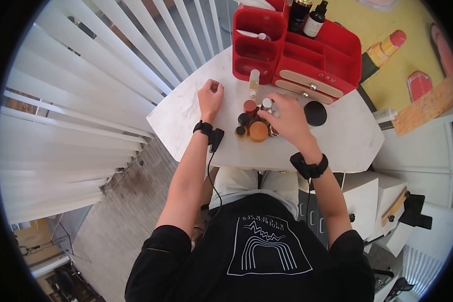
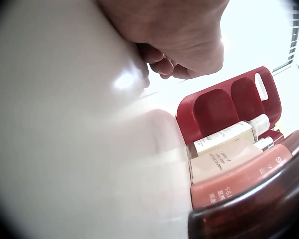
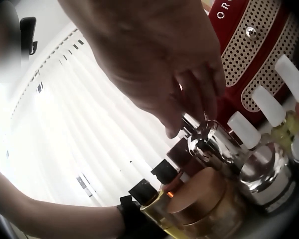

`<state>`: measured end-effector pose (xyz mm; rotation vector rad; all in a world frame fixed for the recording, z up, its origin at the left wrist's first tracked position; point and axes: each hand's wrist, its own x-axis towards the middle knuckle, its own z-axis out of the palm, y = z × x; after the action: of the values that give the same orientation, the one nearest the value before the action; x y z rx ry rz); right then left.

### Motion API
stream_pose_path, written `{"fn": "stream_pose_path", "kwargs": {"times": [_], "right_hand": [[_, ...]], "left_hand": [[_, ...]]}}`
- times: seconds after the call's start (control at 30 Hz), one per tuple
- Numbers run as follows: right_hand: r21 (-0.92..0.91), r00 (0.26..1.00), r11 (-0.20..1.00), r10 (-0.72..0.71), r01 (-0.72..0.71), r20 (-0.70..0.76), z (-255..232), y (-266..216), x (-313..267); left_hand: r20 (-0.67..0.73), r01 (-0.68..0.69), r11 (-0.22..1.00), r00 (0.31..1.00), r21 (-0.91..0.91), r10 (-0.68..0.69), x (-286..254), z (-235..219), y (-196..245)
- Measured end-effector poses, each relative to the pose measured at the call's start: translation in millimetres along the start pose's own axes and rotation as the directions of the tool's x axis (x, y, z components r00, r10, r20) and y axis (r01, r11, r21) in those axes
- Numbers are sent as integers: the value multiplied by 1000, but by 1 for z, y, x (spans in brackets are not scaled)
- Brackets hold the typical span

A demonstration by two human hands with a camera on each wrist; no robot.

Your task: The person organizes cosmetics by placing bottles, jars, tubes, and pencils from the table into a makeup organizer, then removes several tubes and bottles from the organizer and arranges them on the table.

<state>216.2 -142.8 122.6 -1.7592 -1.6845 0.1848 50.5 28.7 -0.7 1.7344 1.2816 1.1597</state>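
My right hand [image 1: 289, 118] reaches over a cluster of cosmetics on the white tabletop. Its thumb and fingers pinch the narrow top of a shiny silver bottle [image 3: 215, 143]. Close beside that bottle stand a copper-lidded jar [image 3: 199, 199], a silver-lidded jar [image 3: 265, 174] and black-capped bottles [image 3: 164, 172]. My left hand [image 1: 210, 100] rests at the table's left side, fingers loosely curled and holding nothing. To its right, the left wrist view shows a clear bottle [image 2: 224, 139], a salmon-coloured bottle [image 2: 239, 174] and a dark brown bottle [image 2: 254, 204].
A red organizer [image 1: 347, 63] with open compartments and two woven-front drawers stands at the back. Inside it are a dark bottle [image 1: 299, 15] and a spray bottle [image 1: 314, 22]. Right of the cluster lies a round black lid [image 1: 315, 114]. White blinds [image 1: 85, 131] hang at the left.
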Motion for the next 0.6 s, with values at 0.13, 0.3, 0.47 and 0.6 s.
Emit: {"fn": "stream_pose_path", "kwargs": {"times": [0.13, 0.3, 0.47, 0.6], "right_hand": [[158, 996, 985, 68, -76, 54, 3, 6, 4], [406, 982, 903, 181, -144, -55, -25, 4, 19], [590, 965, 799, 230, -113, -127, -80, 13, 50], [542, 927, 840, 231, -36, -297, -138, 29, 78]], "left_hand": [[-4, 12, 1000, 1000, -12, -12, 0, 0, 0], [1, 27, 1000, 1000, 0, -27, 0, 0, -1], [-3, 14, 1000, 1000, -5, -14, 0, 0, 1], [12, 30, 1000, 999, 9, -30, 0, -1, -3]]}}
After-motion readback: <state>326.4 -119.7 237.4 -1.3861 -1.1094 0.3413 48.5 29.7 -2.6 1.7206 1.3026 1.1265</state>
